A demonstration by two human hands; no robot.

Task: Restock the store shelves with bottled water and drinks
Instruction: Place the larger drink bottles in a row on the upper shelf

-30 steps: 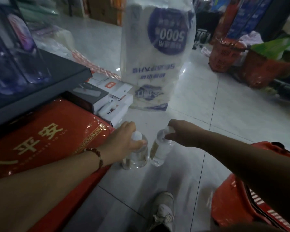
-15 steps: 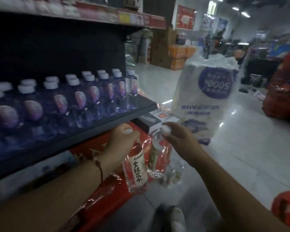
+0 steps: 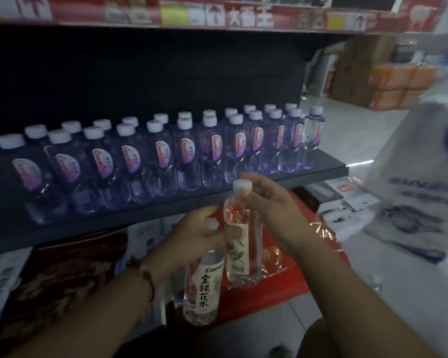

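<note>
Two drink bottles have been lifted from the floor. One labelled bottle (image 3: 203,282) is gripped at the neck by the left hand (image 3: 199,235), the other bottle (image 3: 241,244) by the right hand (image 3: 263,200), below the shelf's front edge (image 3: 166,215); shelving comes next.
</note>
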